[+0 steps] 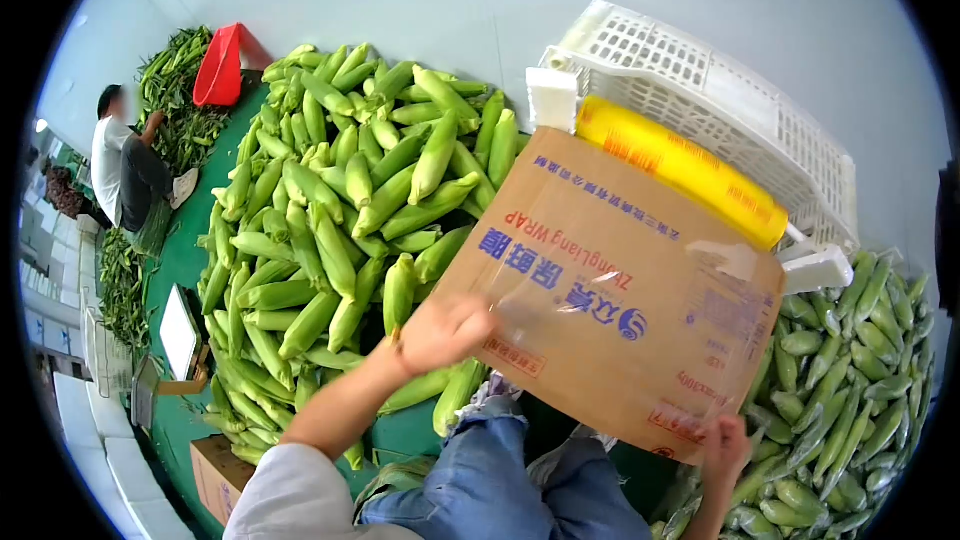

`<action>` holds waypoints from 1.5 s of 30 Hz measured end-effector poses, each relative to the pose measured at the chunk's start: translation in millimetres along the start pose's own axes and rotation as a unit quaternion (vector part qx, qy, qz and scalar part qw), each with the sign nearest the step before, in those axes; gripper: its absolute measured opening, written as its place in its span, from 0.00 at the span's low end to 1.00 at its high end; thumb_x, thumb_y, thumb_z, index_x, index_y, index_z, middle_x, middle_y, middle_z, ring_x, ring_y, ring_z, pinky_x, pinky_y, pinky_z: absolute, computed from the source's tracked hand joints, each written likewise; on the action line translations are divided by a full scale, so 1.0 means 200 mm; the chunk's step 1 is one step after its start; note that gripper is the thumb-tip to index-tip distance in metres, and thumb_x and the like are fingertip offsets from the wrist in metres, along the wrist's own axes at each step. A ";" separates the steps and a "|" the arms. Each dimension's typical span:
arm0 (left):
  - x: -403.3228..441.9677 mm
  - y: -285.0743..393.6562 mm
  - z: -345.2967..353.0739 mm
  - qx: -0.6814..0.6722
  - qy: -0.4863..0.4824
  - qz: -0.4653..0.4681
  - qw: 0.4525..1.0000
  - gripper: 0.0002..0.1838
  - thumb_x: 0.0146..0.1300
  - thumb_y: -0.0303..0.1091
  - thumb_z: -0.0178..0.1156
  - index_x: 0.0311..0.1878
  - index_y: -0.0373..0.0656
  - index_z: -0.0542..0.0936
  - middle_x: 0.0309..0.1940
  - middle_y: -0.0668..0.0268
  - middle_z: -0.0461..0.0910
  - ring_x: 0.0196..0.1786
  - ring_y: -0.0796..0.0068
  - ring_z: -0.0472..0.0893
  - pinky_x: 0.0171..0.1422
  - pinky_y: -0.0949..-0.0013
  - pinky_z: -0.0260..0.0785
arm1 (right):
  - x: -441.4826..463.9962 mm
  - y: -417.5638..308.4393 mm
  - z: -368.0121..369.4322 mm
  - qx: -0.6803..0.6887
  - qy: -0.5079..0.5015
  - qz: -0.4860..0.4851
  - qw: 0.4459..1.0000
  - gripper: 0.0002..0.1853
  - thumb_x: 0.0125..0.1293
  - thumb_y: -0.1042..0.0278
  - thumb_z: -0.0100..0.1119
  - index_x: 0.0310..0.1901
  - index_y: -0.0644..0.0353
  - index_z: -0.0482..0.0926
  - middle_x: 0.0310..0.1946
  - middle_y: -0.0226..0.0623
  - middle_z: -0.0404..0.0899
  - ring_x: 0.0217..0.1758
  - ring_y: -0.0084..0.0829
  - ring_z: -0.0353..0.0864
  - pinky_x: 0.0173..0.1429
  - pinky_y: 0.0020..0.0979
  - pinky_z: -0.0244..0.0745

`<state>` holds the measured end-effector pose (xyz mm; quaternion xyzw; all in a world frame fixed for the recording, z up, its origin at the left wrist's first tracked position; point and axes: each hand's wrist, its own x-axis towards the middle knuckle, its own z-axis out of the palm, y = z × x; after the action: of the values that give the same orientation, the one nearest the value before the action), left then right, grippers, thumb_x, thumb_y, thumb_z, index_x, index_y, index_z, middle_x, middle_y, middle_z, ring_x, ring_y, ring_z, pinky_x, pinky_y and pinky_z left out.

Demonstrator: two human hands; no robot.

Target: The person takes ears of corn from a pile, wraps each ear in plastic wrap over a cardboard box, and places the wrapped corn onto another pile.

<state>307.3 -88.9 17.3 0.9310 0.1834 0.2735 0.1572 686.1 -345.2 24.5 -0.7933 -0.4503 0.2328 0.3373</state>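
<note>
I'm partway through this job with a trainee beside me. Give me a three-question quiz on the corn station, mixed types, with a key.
1. Multiple choice: what lies between the printed cardboard sheet and the white plastic crate?
A) a red tub
B) a yellow roll of wrap
C) a stack of trays

2. True or false: the pile of corn at the picture's lower right is in clear plastic, while the large pile left of the sheet is not.

3. Short answer: which of the person's own hands is nearer to the plastic-wrapped corn?

Key: 1. B; 2. True; 3. The right hand.
</note>
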 end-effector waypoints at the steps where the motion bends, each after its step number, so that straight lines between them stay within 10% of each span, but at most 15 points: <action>1: -0.12 0.08 0.01 -0.011 0.032 -0.005 0.999 0.05 0.57 0.26 0.60 0.36 0.41 0.74 0.30 0.60 0.76 0.32 0.57 0.79 0.32 0.59 0.72 | -0.06 0.00 0.02 0.058 -0.051 0.025 0.997 0.03 0.68 0.76 0.55 0.35 0.64 0.75 0.27 0.40 0.77 0.31 0.33 0.78 0.41 0.28 0.73; 4: -0.58 0.17 0.11 0.029 -0.040 -0.184 0.982 0.17 0.54 0.29 0.70 0.44 0.37 0.74 0.46 0.53 0.80 0.46 0.51 0.80 0.52 0.57 0.74 | -0.10 0.09 0.14 -0.009 -0.019 -0.034 0.999 0.02 0.69 0.77 0.53 0.37 0.64 0.74 0.23 0.38 0.77 0.24 0.29 0.77 0.32 0.26 0.72; 6: -0.75 0.04 0.25 0.121 0.142 -0.439 0.879 0.31 0.55 0.33 0.70 0.60 0.36 0.70 0.58 0.47 0.74 0.55 0.46 0.75 0.63 0.54 0.68 | -0.09 0.07 0.13 0.000 -0.023 -0.029 0.999 0.02 0.70 0.76 0.53 0.39 0.64 0.74 0.24 0.39 0.78 0.27 0.31 0.80 0.34 0.29 0.73; 9: -0.96 -0.28 0.45 0.173 0.059 -0.564 0.805 0.53 0.58 0.35 0.69 0.78 0.40 0.44 0.66 0.42 0.62 0.61 0.43 0.70 0.68 0.53 0.63 | -0.05 0.00 0.14 -0.025 -0.020 -0.043 0.999 0.02 0.70 0.75 0.53 0.39 0.63 0.74 0.25 0.39 0.78 0.27 0.32 0.81 0.34 0.30 0.74; 12: -1.02 -0.42 0.46 0.011 0.156 -0.591 0.792 0.51 0.60 0.32 0.66 0.78 0.38 0.42 0.69 0.41 0.59 0.65 0.45 0.69 0.71 0.55 0.61 | -0.08 -0.02 0.11 -0.048 -0.019 -0.034 0.998 0.02 0.70 0.74 0.53 0.40 0.62 0.74 0.25 0.40 0.79 0.27 0.34 0.82 0.34 0.32 0.75; 16: -0.72 -0.23 0.18 -0.139 0.338 -0.502 0.784 0.49 0.61 0.28 0.63 0.78 0.37 0.42 0.70 0.43 0.61 0.71 0.54 0.66 0.72 0.61 0.61 | -0.14 -0.02 0.14 -0.085 -0.007 0.054 0.995 0.04 0.71 0.68 0.53 0.42 0.58 0.75 0.28 0.44 0.81 0.30 0.44 0.83 0.35 0.39 0.76; 20: 0.08 0.21 -0.18 0.025 -0.032 -0.244 0.969 0.36 0.54 0.28 0.66 0.69 0.52 0.69 0.60 0.52 0.72 0.52 0.53 0.81 0.56 0.59 0.76 | -0.16 -0.10 0.19 -0.149 0.041 0.035 0.987 0.06 0.71 0.64 0.54 0.42 0.55 0.75 0.29 0.48 0.81 0.31 0.53 0.82 0.34 0.47 0.75; 23: 0.40 0.35 0.08 0.056 -0.090 0.003 0.994 0.31 0.51 0.35 0.68 0.63 0.61 0.76 0.51 0.60 0.78 0.46 0.58 0.82 0.46 0.59 0.78 | -0.18 -0.18 0.17 -0.256 0.010 0.010 0.967 0.04 0.71 0.71 0.55 0.42 0.61 0.74 0.27 0.41 0.81 0.29 0.36 0.84 0.35 0.34 0.78; 24: 0.47 0.36 0.16 0.021 -0.103 0.055 0.993 0.33 0.51 0.37 0.69 0.64 0.64 0.76 0.51 0.61 0.80 0.47 0.58 0.82 0.47 0.60 0.78 | -0.20 -0.24 0.12 -0.095 0.005 0.035 0.995 0.04 0.72 0.71 0.54 0.42 0.61 0.74 0.27 0.40 0.81 0.29 0.35 0.84 0.36 0.33 0.79; 28: 0.58 0.34 0.30 -0.090 -0.264 0.007 0.960 0.32 0.51 0.42 0.69 0.63 0.60 0.76 0.52 0.62 0.80 0.52 0.59 0.81 0.54 0.59 0.75 | -0.18 -0.39 0.00 0.403 0.040 0.018 0.914 0.08 0.71 0.71 0.55 0.47 0.64 0.74 0.43 0.42 0.82 0.47 0.34 0.83 0.52 0.35 0.78; 30: 0.61 0.35 0.30 -0.081 -0.251 0.006 0.965 0.32 0.51 0.43 0.69 0.63 0.58 0.77 0.52 0.63 0.80 0.55 0.59 0.80 0.58 0.58 0.73 | 0.02 -0.33 0.16 0.100 0.056 -0.109 0.987 0.16 0.67 0.62 0.60 0.51 0.62 0.76 0.49 0.41 0.80 0.56 0.38 0.77 0.63 0.40 0.68; 34: 0.37 0.52 0.21 0.094 -0.032 -0.028 0.995 0.28 0.52 0.46 0.70 0.59 0.54 0.80 0.58 0.61 0.78 0.62 0.57 0.77 0.63 0.55 0.71 | 0.32 -0.33 0.36 -0.213 0.096 -0.238 0.943 0.21 0.62 0.52 0.63 0.50 0.58 0.78 0.49 0.40 0.80 0.54 0.41 0.76 0.59 0.40 0.68; 40: 0.15 0.22 0.11 -0.083 -0.142 0.071 0.984 0.16 0.55 0.38 0.69 0.48 0.53 0.85 0.51 0.63 0.82 0.54 0.62 0.83 0.54 0.60 0.76 | 0.43 -0.34 0.38 -0.205 0.112 -0.259 0.937 0.18 0.57 0.50 0.67 0.40 0.57 0.81 0.39 0.36 0.76 0.44 0.40 0.75 0.47 0.40 0.69; 43: 0.42 0.00 -0.02 -0.263 -0.101 -0.163 0.946 0.06 0.61 0.30 0.65 0.41 0.43 0.86 0.33 0.61 0.84 0.35 0.63 0.83 0.42 0.66 0.76 | 0.45 -0.34 0.38 -0.208 0.138 -0.276 0.928 0.16 0.57 0.51 0.67 0.35 0.57 0.81 0.38 0.35 0.75 0.43 0.39 0.75 0.44 0.39 0.69; 45: 0.67 -0.01 0.01 -0.072 0.022 -0.065 0.995 0.04 0.60 0.29 0.64 0.33 0.39 0.85 0.28 0.59 0.82 0.32 0.60 0.83 0.38 0.62 0.75 | 0.49 -0.32 0.37 -0.202 0.141 -0.295 0.923 0.15 0.57 0.52 0.68 0.33 0.57 0.82 0.38 0.34 0.75 0.42 0.39 0.75 0.42 0.39 0.70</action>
<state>412.6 -29.6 75.3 0.8973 0.2264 0.2955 0.2371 647.5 -211.1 16.9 -0.7002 -0.6495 -0.0875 0.2831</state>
